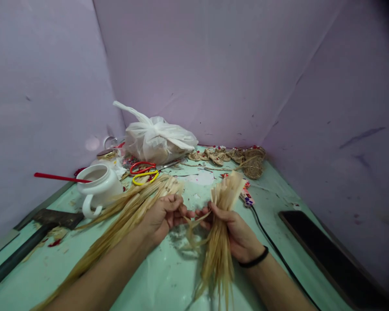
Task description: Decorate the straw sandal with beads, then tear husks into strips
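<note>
My left hand (164,214) is closed around a long bundle of dried straw strips (123,220) that trails back to the lower left over the green table (155,276). My right hand (231,229) grips a second, shorter bundle of straw strips (220,242), its ends fanning up above the fingers and hanging down below the palm. A thin strand (197,219) runs between the fingertips of both hands. A black band circles my right wrist.
A white jug (99,186) with a red stick stands at the left, beside red and yellow scissors (145,172) and a tied plastic bag (158,138). Woven straw pieces (243,157) lie at the back. A hammer (26,244), a black cable (272,246) and a phone (324,255) lie around.
</note>
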### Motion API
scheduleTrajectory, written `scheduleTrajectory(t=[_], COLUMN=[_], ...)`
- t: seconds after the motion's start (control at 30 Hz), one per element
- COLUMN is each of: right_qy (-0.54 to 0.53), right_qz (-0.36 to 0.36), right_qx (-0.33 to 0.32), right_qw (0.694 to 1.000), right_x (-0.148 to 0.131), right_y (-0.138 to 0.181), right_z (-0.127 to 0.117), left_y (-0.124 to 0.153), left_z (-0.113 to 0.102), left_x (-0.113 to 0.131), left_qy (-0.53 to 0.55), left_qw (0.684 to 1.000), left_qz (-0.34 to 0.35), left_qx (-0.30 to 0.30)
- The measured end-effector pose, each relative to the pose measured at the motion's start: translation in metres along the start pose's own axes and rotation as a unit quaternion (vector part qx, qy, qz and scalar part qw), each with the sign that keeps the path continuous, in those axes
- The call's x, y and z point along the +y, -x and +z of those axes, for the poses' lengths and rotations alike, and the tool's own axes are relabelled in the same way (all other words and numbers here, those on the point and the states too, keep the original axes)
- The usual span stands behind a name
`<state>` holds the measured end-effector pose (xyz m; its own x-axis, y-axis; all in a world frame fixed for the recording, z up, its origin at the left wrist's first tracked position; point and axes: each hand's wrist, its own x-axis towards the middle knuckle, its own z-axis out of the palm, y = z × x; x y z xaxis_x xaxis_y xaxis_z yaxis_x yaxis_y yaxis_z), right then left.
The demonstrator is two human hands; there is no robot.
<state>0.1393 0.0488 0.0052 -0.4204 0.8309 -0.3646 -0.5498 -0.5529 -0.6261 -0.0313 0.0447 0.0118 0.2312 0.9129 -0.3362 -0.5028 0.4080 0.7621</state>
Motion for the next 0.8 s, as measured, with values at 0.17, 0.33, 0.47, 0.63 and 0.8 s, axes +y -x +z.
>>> scheduleTrajectory(t=[0.17, 0.33, 0.47, 0.63, 0.8], right_qy=[-0.03, -0.023, 0.032, 0.152, 0.087], right_qz=[0.005, -0.048, -0.083, -0.024, -0.059], right_qx=[0.014, 0.027, 0.047, 0.037, 0.13], right_qw=[0.999, 0.998, 0.995, 0.987, 0.986], right_x=[-0.02, -0.041, -0.031, 0.013, 0.011], right_y=[0.001, 0.006, 0.007, 0.003, 0.003], right_z=[-0.009, -0.016, -0.009, 0.005, 0.006], left_y=[0.0, -0.002, 0.001, 0.013, 0.018], left_z=[0.0, -0.004, 0.002, 0.024, 0.013], left_x=[0.008, 0.014, 0.002, -0.028, -0.001], left_qy=[0.023, -0.029, -0.097, -0.216, -0.481], left_qw=[1.0, 0.999, 0.995, 0.976, 0.858], left_qz=[-0.012, -0.016, 0.007, -0.008, 0.172], left_qx=[0.005, 0.014, 0.027, -0.014, 0.064])
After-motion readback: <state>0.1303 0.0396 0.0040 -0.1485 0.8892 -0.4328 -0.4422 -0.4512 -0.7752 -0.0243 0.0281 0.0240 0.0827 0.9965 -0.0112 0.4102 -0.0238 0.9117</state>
